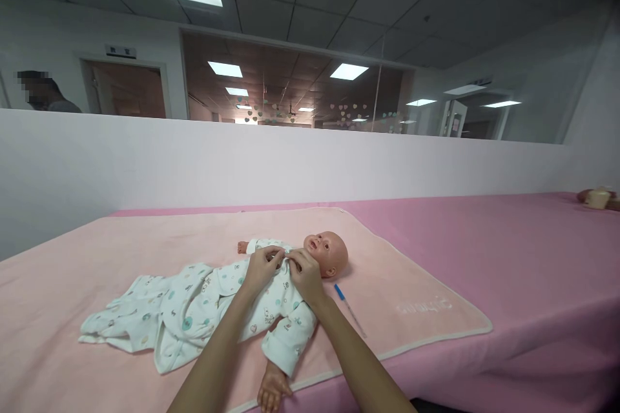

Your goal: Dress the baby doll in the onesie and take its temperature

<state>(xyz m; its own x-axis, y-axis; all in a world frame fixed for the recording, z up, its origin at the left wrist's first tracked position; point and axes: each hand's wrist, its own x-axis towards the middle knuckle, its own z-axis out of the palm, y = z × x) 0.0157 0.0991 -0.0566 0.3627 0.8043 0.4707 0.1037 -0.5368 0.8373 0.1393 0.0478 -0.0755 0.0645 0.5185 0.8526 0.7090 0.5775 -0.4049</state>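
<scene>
A baby doll lies on its back with its bald head to the right, dressed in a white printed baby outfit. At the chest, just below the chin, my left hand pinches the neckline of the outfit. Close beside it, my right hand is closed on the same part of the collar, the fingertips of both almost meeting. Whatever small fastening may lie between the fingers is hidden. One doll arm reaches toward me, its bare hand near the blanket's edge. The outfit's legs lie loosely spread to the left.
A pen with a blue cap lies right of the doll on a peach blanket. Beneath is a pink table cover. A white partition rises behind it. A yellowish object stands far right; a person is beyond the partition.
</scene>
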